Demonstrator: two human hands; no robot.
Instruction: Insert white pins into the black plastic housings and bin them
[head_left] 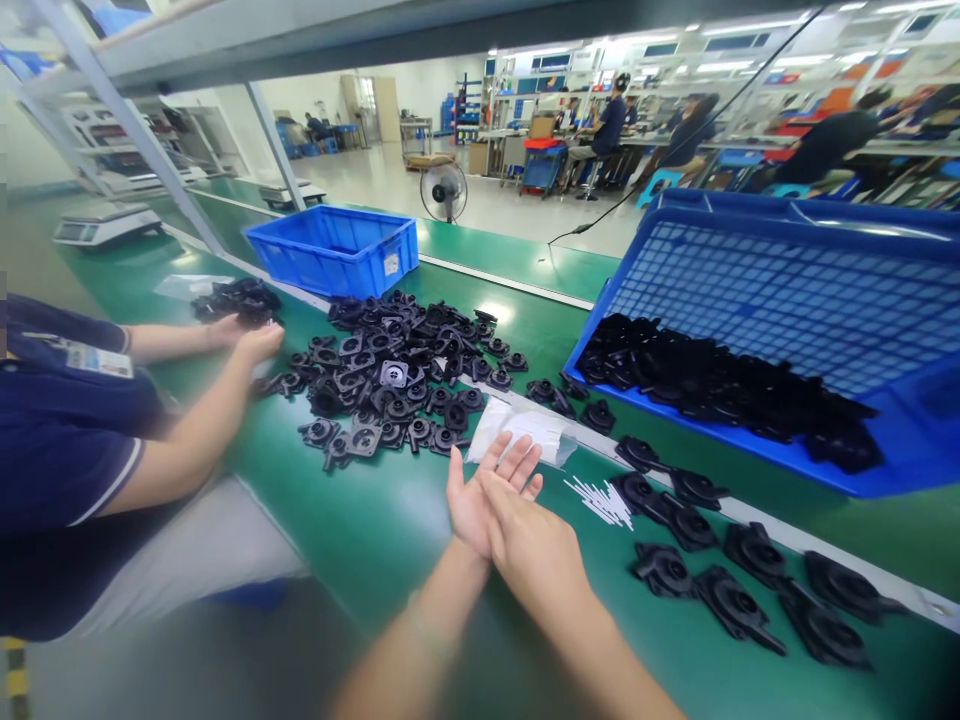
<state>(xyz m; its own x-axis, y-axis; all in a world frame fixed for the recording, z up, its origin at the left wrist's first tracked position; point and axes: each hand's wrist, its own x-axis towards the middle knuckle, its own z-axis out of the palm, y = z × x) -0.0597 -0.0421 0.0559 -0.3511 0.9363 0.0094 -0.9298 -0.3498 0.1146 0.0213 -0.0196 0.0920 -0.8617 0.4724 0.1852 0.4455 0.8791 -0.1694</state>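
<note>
Left grip open, palm up; right grip presses across it, its hold impossible to tell. Black parts toward the counter's right edge look done; the heap back from its near edge seems undone.

The white packet lies flat in clear plastic; at its four o'clock, white strips lie loosely heaped; at ten o'clock, black parts sit piled.

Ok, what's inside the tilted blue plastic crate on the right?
Inside the tilted blue plastic crate, black moulded parts lie heaped along its lower side. Anything beneath the heap's top layer is covered.
</note>
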